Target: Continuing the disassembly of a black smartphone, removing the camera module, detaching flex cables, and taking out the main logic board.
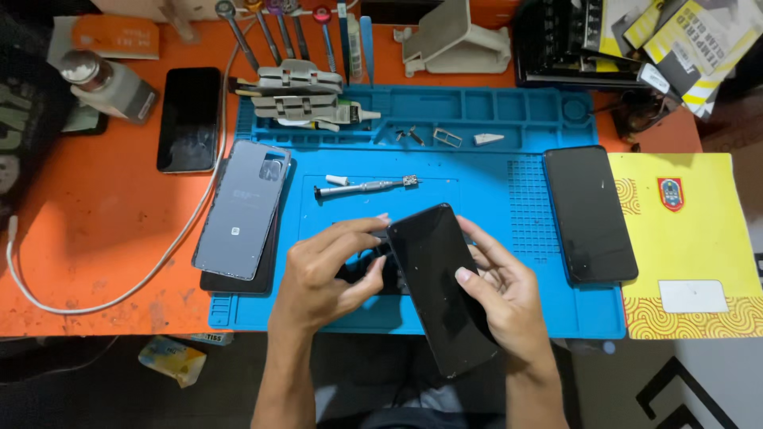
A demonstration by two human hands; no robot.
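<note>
**Phone held over the mat**

Your right hand [505, 298] cradles the black phone [441, 286], fingers curled round its right edge. Your left hand [326, 274] pinches its upper left edge, over the blue mat [493, 119]. You seem to be prising or seating the screen; that wants even, gentle pressure. The phone's long axis runs from 11 to 5 o'clock. A screwdriver [366, 187] lies at 11 o'clock.
</note>
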